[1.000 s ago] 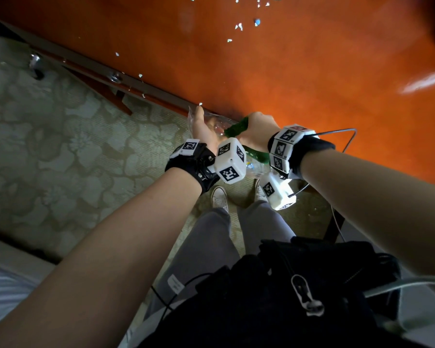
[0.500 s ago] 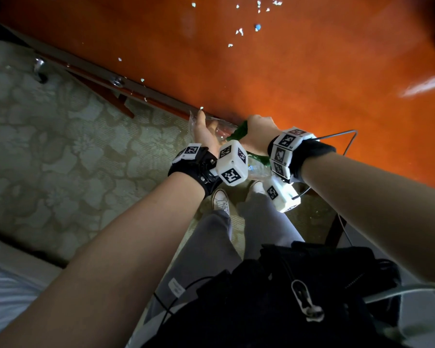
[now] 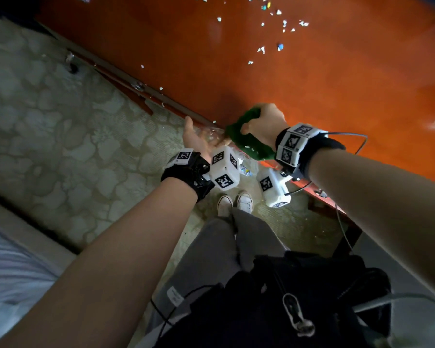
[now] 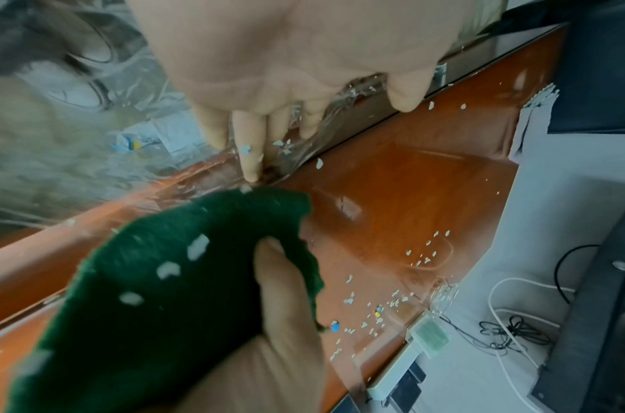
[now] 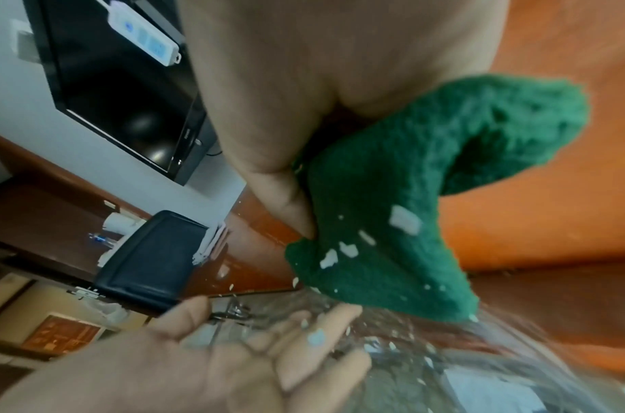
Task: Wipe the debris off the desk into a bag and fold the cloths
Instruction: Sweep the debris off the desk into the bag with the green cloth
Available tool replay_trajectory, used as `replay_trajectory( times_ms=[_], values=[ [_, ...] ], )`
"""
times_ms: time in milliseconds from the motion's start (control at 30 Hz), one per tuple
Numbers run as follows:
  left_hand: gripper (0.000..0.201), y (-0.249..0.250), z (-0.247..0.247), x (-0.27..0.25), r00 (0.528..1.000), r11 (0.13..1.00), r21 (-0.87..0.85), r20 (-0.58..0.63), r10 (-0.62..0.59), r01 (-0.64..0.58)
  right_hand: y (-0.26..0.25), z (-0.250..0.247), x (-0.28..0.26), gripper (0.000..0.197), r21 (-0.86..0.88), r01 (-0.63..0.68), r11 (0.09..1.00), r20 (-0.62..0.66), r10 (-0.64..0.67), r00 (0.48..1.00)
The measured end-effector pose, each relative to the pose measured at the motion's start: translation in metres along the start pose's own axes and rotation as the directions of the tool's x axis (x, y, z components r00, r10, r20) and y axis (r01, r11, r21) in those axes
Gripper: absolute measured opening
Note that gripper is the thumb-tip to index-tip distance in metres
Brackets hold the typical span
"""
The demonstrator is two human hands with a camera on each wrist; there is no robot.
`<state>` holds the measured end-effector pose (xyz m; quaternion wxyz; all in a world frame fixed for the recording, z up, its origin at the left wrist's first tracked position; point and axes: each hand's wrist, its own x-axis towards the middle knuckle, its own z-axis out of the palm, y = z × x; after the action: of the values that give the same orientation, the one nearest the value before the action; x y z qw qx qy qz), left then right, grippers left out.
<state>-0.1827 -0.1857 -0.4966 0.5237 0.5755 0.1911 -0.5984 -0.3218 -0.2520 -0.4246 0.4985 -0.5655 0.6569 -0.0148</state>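
My left hand (image 3: 199, 140) holds the mouth of a clear plastic bag (image 3: 212, 135) against the front edge of the orange desk (image 3: 337, 79), with its fingers (image 4: 247, 145) down inside the mouth. A dark green cloth (image 3: 249, 144) is bunched in my right hand (image 3: 265, 123), just above the desk edge. The green cloth (image 5: 403, 223) hangs over the bag (image 5: 428, 360) with white scraps stuck to it. More scraps lie on my left fingers (image 5: 314, 339). Loose paper debris (image 3: 274, 28) is scattered farther back on the desk.
A black tray (image 5: 152, 260), a wall screen (image 5: 127, 92) and a white power strip (image 4: 396, 371) with cables stand at the desk's far end. Below the edge are patterned carpet (image 3: 60, 146) and my shoes (image 3: 234, 204). A dark pouch (image 3: 299, 305) hangs at my waist.
My right hand has lifted the cloth a little up from the bag mouth, back over the desk edge. The left hand stays at the edge with the bag.
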Motion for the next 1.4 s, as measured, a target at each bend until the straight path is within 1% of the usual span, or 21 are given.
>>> replay_trajectory(
  times_ms=[67,133,233,300,367,467,533,600,667,700,800,867,933,967,1033,1133,1200,1267,1300,1400],
  values=[
    [0.070,0.005,-0.004,0.003,1.000,1.000,-0.017,0.003,-0.017,0.018,-0.012,-0.007,0.006,0.028,0.056,0.027,0.998,-0.040,-0.025,0.999],
    [0.073,0.011,-0.007,0.010,0.999,0.999,-0.032,0.013,-0.037,0.038,-0.024,-0.013,0.013,0.030,0.079,0.052,0.996,-0.110,-0.043,0.993],
    [0.079,0.022,-0.006,0.012,0.995,0.995,0.031,0.028,-0.096,0.095,-0.039,-0.018,0.021,0.036,0.003,0.098,0.995,-0.216,-0.095,0.972],
    [0.086,0.029,-0.003,0.017,0.992,0.993,0.041,0.044,-0.117,0.115,-0.045,-0.013,0.026,0.044,-0.078,0.115,0.990,-0.203,-0.128,0.971],
    [0.091,0.035,-0.002,0.025,0.991,0.992,0.053,0.055,-0.122,0.119,-0.049,-0.001,0.029,0.047,-0.154,0.114,0.982,-0.175,-0.140,0.975],
    [0.095,0.040,-0.002,0.028,0.990,0.989,0.077,0.052,-0.133,0.129,-0.051,0.023,0.032,0.043,-0.227,0.121,0.966,-0.148,-0.157,0.976],
    [0.100,0.040,-0.007,0.037,0.993,0.987,0.120,0.045,-0.110,0.104,-0.051,0.039,0.031,0.040,-0.226,0.125,0.966,-0.140,-0.159,0.977],
    [0.103,0.039,-0.015,0.051,0.996,0.986,0.147,0.042,-0.084,0.077,-0.050,0.055,0.027,0.035,-0.216,0.135,0.967,-0.100,-0.159,0.982],
    [0.103,0.037,-0.017,0.053,0.994,0.989,0.127,0.064,-0.089,0.080,-0.049,0.067,0.021,0.037,-0.217,0.149,0.965,-0.029,-0.159,0.987],
    [0.102,0.037,-0.017,0.052,0.991,0.990,0.105,0.085,-0.102,0.093,-0.047,0.069,0.018,0.038,-0.209,0.148,0.967,-0.022,-0.156,0.988],
    [0.096,0.040,-0.018,0.042,0.986,0.986,0.102,0.096,-0.138,0.129,-0.046,0.063,0.017,0.036,-0.067,0.087,0.994,-0.126,-0.095,0.987],
    [0.094,0.041,-0.021,0.042,0.976,0.978,0.111,0.110,-0.187,0.175,-0.047,0.056,0.021,0.034,-0.001,0.061,0.998,-0.211,-0.059,0.976],
    [0.095,0.045,-0.022,0.040,0.967,0.969,0.127,0.112,-0.227,0.213,-0.050,0.051,0.024,0.033,0.019,0.039,0.999,-0.271,-0.032,0.962],
    [0.094,0.047,-0.023,0.040,0.965,0.969,0.105,0.120,-0.235,0.223,-0.053,0.050,0.025,0.034,0.023,0.029,0.999,-0.286,-0.021,0.958],
    [0.092,0.054,-0.026,0.040,0.965,0.970,0.113,0.131,-0.229,0.215,-0.060,0.050,0.028,0.035,0.027,0.019,0.999,-0.296,-0.010,0.955],
    [0.091,0.078,-0.032,0.042,0.971,0.974,0.127,0.128,-0.204,0.188,-0.077,0.057,0.034,0.039,0.025,0.028,0.999,-0.309,-0.019,0.951],
    [0.090,0.096,-0.039,0.049,0.971,0.980,0.082,0.142,-0.191,0.181,-0.093,0.063,0.039,0.042,0.043,0.051,0.998,-0.327,-0.034,0.944],
    [0.089,0.115,-0.045,0.053,0.974,0.983,0.057,0.134,-0.183,0.177,-0.112,0.069,0.046,0.041,0.051,0.084,0.995,-0.351,-0.061,0.934],
    [0.088,0.126,-0.047,0.052,0.976,0.984,0.016,0.123,-0.179,0.178,-0.121,0.072,0.051,0.041,0.041,0.098,0.994,-0.364,-0.077,0.928],
    [0.082,0.153,-0.053,0.054,0.974,0.982,-0.052,0.147,-0.174,0.184,-0.147,0.082,0.065,0.047,0.001,0.109,0.994,-0.360,-0.101,0.928]
  ],
)
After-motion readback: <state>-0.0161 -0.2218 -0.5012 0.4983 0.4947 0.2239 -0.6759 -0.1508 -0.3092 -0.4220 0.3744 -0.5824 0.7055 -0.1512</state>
